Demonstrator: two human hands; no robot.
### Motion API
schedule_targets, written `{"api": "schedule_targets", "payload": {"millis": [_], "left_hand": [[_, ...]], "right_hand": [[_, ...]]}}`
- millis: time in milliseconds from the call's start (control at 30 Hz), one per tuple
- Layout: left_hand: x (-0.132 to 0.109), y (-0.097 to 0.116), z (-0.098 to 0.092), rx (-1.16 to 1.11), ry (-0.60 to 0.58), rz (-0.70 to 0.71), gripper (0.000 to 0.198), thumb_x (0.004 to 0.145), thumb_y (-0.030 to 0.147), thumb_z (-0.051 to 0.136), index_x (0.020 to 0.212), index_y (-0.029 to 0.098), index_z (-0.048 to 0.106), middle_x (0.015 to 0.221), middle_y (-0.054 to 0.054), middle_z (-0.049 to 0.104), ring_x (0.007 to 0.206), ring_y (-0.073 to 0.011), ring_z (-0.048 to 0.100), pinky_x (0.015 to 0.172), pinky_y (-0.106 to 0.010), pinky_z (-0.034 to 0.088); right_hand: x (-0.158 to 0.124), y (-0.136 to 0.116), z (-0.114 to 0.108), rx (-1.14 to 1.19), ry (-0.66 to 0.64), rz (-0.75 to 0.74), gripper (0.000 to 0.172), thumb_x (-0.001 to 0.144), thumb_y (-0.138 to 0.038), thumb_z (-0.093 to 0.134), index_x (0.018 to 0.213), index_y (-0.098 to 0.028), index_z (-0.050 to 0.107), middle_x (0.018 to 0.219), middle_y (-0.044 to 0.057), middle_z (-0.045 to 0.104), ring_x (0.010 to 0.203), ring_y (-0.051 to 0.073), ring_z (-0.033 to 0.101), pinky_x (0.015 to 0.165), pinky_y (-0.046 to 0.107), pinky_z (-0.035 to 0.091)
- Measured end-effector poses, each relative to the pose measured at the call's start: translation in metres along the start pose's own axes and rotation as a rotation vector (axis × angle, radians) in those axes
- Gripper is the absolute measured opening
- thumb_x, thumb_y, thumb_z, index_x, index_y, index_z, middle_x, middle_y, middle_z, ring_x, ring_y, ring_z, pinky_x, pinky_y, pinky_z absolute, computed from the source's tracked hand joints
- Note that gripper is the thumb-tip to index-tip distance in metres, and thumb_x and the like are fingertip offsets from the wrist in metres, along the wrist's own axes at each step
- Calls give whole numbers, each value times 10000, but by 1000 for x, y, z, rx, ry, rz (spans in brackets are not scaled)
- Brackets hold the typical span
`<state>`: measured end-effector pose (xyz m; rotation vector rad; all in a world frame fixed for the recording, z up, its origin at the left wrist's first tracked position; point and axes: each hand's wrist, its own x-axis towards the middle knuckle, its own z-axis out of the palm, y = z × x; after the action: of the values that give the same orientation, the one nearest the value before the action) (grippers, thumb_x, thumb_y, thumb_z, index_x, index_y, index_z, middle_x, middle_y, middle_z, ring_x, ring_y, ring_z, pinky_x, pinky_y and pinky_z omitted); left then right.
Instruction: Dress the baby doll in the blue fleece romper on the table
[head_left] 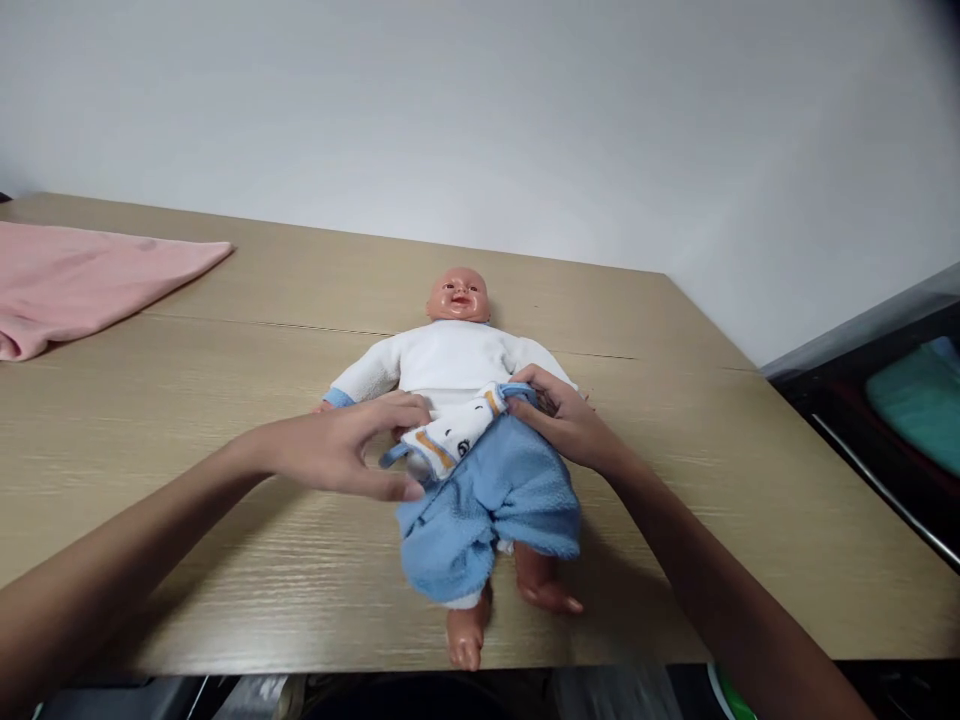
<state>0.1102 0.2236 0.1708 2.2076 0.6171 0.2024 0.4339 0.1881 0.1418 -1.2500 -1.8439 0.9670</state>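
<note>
Footward, the doll [461,355] extends close to the table's front edge [360,666].

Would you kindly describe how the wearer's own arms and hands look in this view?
The left arm and right arm are slender and bare as far as they show, without sleeves. The left hand and right hand are ungloved. No watch, bracelet or marking shows; some fingertips are hidden.

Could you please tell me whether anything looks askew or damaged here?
Yes, the bib on the blue pants slants across the doll rather than lying level: its end by the right hand sits higher than that by the left hand. No damage shows.
</note>
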Motion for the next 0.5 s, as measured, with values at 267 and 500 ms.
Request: {"api": "schedule_targets", "payload": {"millis": [267, 500], "left_hand": [[8, -1, 25, -178, 126, -35, 256, 1010, 467, 686, 1104, 232, 715, 1198, -46, 669, 1157, -257, 614, 1061, -353, 506], [21, -27, 27, -198, 391, -228, 472, 1068, 640, 519, 1248, 242, 699, 1062, -22, 724, 978, -244, 651, 860, -311, 513]], "right_hand": [[3, 22, 20, -35, 214, -75, 187, 1061, -449, 648, 1081, -263, 637, 1048, 20, 668, 1040, 236, 609, 954, 353, 457], [-1, 31, 15, -44, 347, -9, 182, 1071, -436, 602, 1066, -255, 583, 964, -3, 625, 921, 206, 598, 907, 334, 464]]}}
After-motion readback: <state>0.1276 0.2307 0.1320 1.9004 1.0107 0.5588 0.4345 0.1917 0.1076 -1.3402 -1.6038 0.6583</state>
